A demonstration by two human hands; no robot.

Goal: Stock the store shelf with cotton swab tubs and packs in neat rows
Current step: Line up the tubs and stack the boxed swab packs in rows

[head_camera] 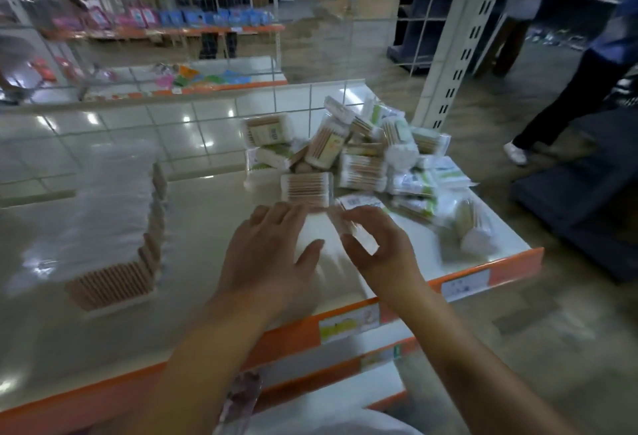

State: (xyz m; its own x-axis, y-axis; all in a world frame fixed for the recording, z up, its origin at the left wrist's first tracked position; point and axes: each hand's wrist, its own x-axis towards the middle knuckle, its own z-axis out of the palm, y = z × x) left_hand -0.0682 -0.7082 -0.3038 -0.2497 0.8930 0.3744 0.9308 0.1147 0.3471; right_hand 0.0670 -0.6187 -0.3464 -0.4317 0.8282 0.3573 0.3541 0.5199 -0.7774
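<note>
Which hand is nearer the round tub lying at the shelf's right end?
Right. The right hand hovers just left of the round tub, fingers curled round a small clear pack. The left hand is farther left, fingers spread over the shelf.

The shelf (214, 213) was a pale cream board with an orange front edge (511, 267) carrying price labels (465, 283), filling the middle of the frame. On its right end lay a loose heap of cotton swab packs (362, 155), wooden-stick bundles in clear wrap tumbled against white-and-green packs (428, 180), some flat, some on edge. At the left of the frame neat rows of clear swab packs (114, 227) lay side by side on the board, blurred. The stretch of shelf between the heap and the rows was bare board.
</note>
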